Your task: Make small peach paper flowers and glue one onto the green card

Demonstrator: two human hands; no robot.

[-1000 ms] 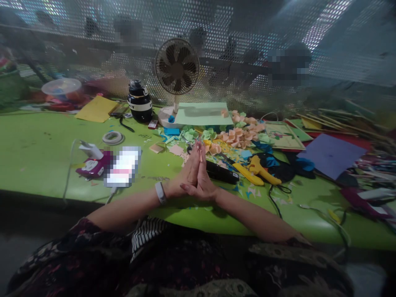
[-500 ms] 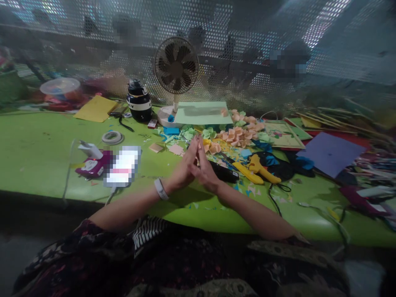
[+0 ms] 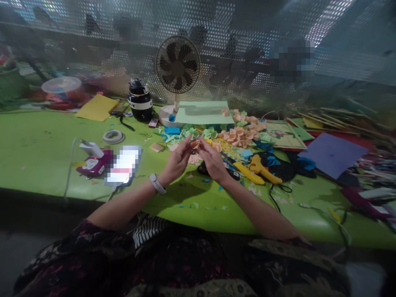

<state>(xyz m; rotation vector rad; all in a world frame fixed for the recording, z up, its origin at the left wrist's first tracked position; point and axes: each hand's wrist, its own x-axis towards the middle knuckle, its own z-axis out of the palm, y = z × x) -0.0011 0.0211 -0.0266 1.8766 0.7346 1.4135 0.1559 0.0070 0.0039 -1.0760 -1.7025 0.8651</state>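
Between the fingertips of both hands is a small folded piece of peach paper [image 3: 195, 144]. My left hand [image 3: 177, 161], with a white band at the wrist, has its fingers bent in on the paper from the left. From the other side my right hand [image 3: 213, 160] meets it with fingers closed on the same piece; the palms are apart. Just behind the hands lie peach paper petals [image 3: 239, 135] and green paper petals [image 3: 210, 132] in a heap. A black object with a label [image 3: 232, 173] lies partly hidden behind my right hand.
A yellow glue gun [image 3: 259, 167] lies right of my hands, a lit phone [image 3: 124, 163] and a purple power strip [image 3: 95, 164] left. Behind stand a fan [image 3: 178, 65], a black bottle [image 3: 140, 103] and pale green card [image 3: 201, 113]. Purple paper [image 3: 332, 154] lies far right.
My palms, pressed together before, have spread apart. The peach paper now shows between my fingertips. Things on the table lie as before.
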